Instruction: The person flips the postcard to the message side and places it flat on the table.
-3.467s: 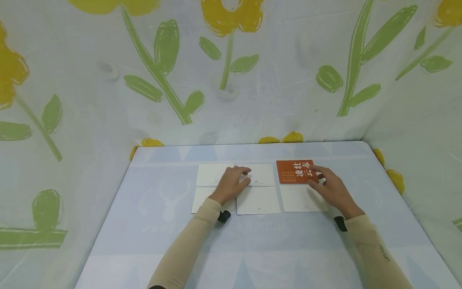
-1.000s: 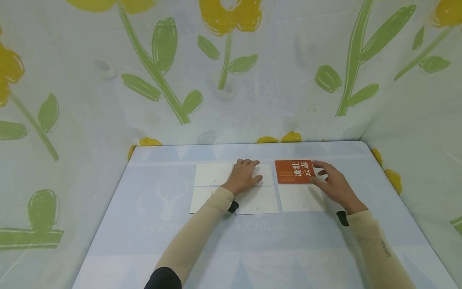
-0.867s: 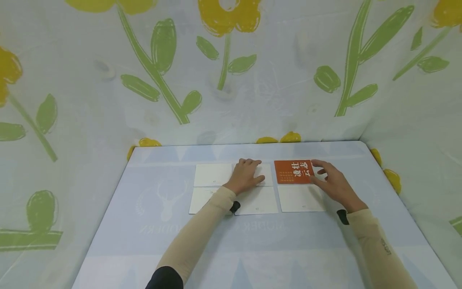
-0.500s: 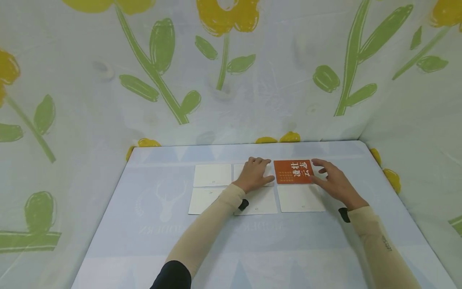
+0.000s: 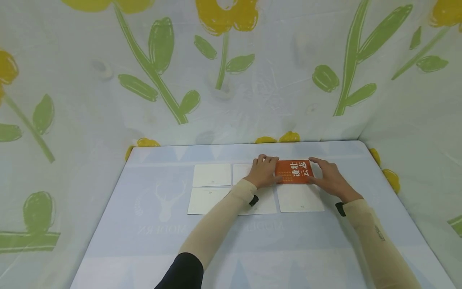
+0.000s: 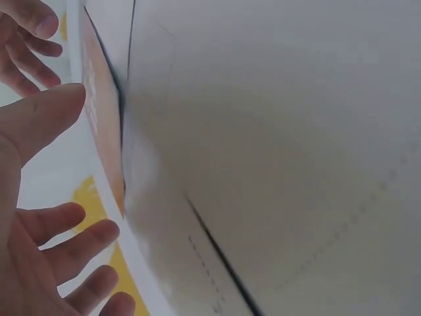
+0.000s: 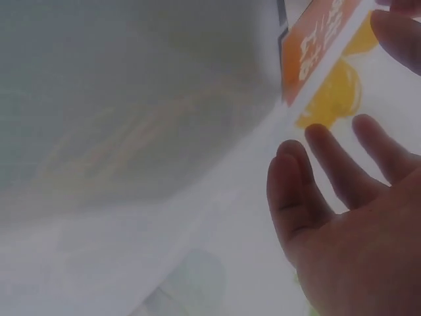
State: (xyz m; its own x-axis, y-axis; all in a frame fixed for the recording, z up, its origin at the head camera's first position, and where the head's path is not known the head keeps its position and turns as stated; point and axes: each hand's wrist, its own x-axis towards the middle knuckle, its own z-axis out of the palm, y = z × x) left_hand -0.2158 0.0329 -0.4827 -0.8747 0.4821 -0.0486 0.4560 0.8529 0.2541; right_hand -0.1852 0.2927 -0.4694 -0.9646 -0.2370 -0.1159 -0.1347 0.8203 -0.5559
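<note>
An orange-red card [image 5: 293,171] with white characters lies at the far right of a layout of white cards. At its left edge is my left hand [image 5: 262,171], the thumb overlapping the near corner in the head view. My right hand [image 5: 329,179] is at the opposite edge, thumb and index finger spread near the two corners. In the left wrist view, the left hand's fingers [image 6: 72,253] are loosely bent with nothing between them. The right hand's fingers [image 7: 342,171] are likewise apart and hold nothing. One white card [image 5: 241,171] is partly hidden under my left hand.
A white card [image 5: 301,199] lies just below the red one. To the left are a back white card [image 5: 211,175] and a front one [image 5: 206,200]; another front card [image 5: 266,205] is partly behind my left wrist. A flower-patterned curtain [image 5: 274,80] borders the table [image 5: 151,237].
My left hand has moved right, from over the white cards to the red card's left edge. My right hand has stayed by the right edge, shifting slightly left.
</note>
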